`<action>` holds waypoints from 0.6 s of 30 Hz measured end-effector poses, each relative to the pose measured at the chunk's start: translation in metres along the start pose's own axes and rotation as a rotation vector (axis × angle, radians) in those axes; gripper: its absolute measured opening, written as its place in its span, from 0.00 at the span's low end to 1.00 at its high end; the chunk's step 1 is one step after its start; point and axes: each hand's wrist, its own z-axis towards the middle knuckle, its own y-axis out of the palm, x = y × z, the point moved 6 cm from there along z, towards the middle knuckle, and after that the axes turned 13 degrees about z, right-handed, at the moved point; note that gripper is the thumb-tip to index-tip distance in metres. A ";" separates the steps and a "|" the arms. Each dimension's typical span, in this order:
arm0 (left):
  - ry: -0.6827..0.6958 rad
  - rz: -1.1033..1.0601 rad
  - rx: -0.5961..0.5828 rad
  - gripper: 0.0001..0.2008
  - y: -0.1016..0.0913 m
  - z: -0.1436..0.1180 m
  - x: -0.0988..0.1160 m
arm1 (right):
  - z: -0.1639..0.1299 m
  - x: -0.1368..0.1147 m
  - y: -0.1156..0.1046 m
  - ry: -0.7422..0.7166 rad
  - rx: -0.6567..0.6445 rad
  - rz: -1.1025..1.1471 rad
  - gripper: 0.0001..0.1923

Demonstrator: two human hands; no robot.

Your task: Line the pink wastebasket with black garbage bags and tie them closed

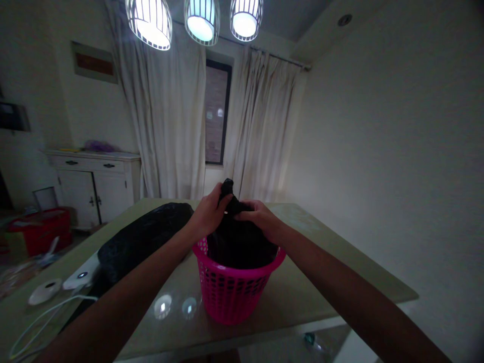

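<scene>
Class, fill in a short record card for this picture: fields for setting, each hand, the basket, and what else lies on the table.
Setting: dim room, glossy table, curtained window behind
Left hand: left hand grips the top of a black cloth
Right hand: right hand grips the same cloth from the other side
Basket: pink perforated basket, upright on the table, cloth bunched inside and rising above its rim
Also on table: black bag lying left of the basket; white devices with a cable near the left edge
Lighting: three hanging lamps, lit
</scene>
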 end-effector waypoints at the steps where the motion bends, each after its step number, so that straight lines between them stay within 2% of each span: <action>1: 0.005 0.013 0.029 0.07 -0.003 0.002 0.000 | -0.002 0.001 0.003 0.020 -0.013 -0.002 0.20; 3: -0.063 -0.029 0.020 0.06 -0.004 0.005 -0.003 | -0.005 -0.003 0.005 -0.042 -0.004 -0.084 0.22; 7: -0.412 -0.334 -0.155 0.09 0.008 0.002 -0.016 | -0.005 -0.019 0.001 -0.291 0.132 -0.364 0.16; 9: -0.548 -0.475 -0.190 0.11 0.012 -0.003 -0.019 | -0.003 -0.021 -0.001 -0.348 0.189 -0.443 0.12; 11: -0.615 -0.541 -0.206 0.13 0.015 -0.007 -0.020 | 0.001 -0.019 -0.003 -0.336 0.205 -0.439 0.12; 13: -0.625 -0.555 -0.222 0.15 0.017 -0.009 -0.021 | 0.006 -0.012 -0.004 -0.272 0.192 -0.376 0.13; 18: -0.536 -0.570 -0.205 0.15 0.016 -0.008 -0.018 | 0.009 0.004 -0.003 -0.033 0.046 -0.170 0.14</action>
